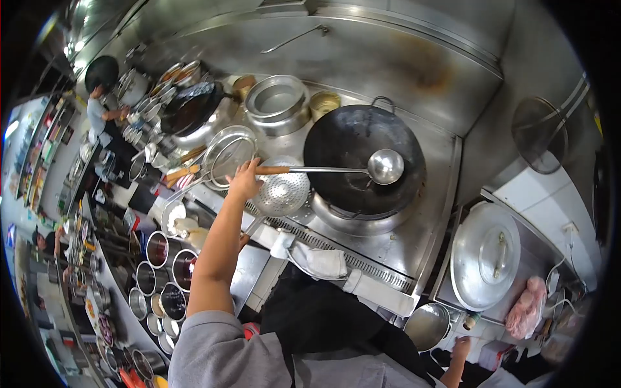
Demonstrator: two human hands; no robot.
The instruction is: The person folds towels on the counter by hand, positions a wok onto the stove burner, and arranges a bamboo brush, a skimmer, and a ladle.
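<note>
My left hand (244, 181) reaches forward over the stove's front edge. Its fingers are closed on the wooden handle end of a long ladle (386, 167). The ladle's steel bowl lies over the inside of a large black wok (362, 139), which sits on a burner. Beneath the handle is a perforated skimmer (283, 187), and round wire strainers (229, 155) are beside my wrist. At the lower right, my right hand (460, 348) is low at my side with curled fingers, close to a metal pot (427, 326). What it holds, if anything, is hidden.
Metal bowls (275, 107) stand behind the skimmer, near a second dark wok (194, 110). White cloths (317, 260) hang along the stove's front rail. A large lid (485, 255) is at right. Several ingredient containers (152, 278) are at left. A co-worker (103, 116) stands far left.
</note>
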